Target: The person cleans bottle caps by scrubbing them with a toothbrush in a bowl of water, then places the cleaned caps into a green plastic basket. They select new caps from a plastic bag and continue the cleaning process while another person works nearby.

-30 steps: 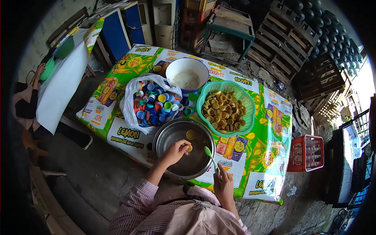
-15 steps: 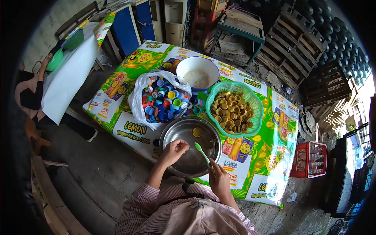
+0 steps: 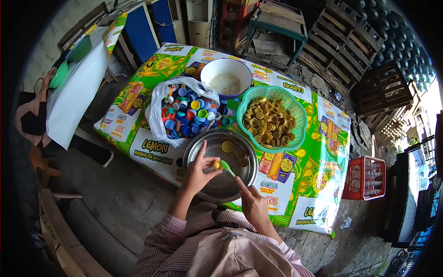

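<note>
My left hand point(image 3: 199, 173) pinches a yellow-brown bottle cap point(image 3: 217, 165) between thumb and fingers, with the index finger raised. In my right hand point(image 3: 254, 205) is a light green toothbrush point(image 3: 229, 169), gripped by its handle. The brush's head end is right at the cap. Both are over a steel basin point(image 3: 253, 171), where a larger yellow lid point(image 3: 227, 147) lies near the far side. Beyond the basin, a mint green plastic basket point(image 3: 301, 127) holds a heap of yellow-brown caps point(image 3: 270, 121).
Behind the basin on the left, a white plastic bag point(image 3: 154, 115) is full of coloured caps. A white enamel bowl point(image 3: 207, 71) holds cloudy liquid. All stand on a table with a printed cover point(image 3: 159, 152). Another person point(image 3: 34, 113) is at far left; a red crate point(image 3: 367, 177) is on the right.
My left hand has turned and opened out, bringing the cap into view. The toothbrush has shifted left and up against it. The whole view has moved slightly.
</note>
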`<state>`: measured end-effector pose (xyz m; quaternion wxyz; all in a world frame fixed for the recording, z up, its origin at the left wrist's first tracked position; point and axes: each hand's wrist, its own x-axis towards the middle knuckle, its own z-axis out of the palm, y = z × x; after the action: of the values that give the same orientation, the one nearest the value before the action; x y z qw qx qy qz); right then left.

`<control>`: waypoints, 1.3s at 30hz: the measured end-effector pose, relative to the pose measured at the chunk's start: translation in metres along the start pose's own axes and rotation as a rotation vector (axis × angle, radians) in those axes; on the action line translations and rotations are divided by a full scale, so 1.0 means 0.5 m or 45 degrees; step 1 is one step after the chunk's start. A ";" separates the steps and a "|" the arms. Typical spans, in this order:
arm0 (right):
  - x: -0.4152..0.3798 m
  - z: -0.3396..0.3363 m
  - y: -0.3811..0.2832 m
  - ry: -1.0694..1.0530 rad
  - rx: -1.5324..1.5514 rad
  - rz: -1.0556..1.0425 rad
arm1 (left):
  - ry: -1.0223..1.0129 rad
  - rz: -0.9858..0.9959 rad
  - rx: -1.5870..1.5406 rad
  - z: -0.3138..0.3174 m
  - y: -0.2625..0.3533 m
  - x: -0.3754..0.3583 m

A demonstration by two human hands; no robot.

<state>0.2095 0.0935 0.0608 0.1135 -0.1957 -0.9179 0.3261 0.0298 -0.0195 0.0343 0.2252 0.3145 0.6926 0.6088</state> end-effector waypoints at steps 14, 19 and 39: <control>0.007 0.007 0.032 -0.144 -0.205 -0.112 | -0.200 -0.083 -0.073 -0.014 -0.066 -0.020; 0.010 -0.004 0.019 -0.112 -0.182 -0.150 | -0.243 -0.067 -0.117 -0.017 -0.052 -0.009; 0.016 -0.013 0.022 0.009 0.214 -0.145 | -0.131 -0.101 -0.606 0.014 -0.043 -0.015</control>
<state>0.2078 0.1086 0.0594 0.1512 -0.1344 -0.8965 0.3942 0.0367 -0.0213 0.0114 0.3517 0.2558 0.5291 0.7287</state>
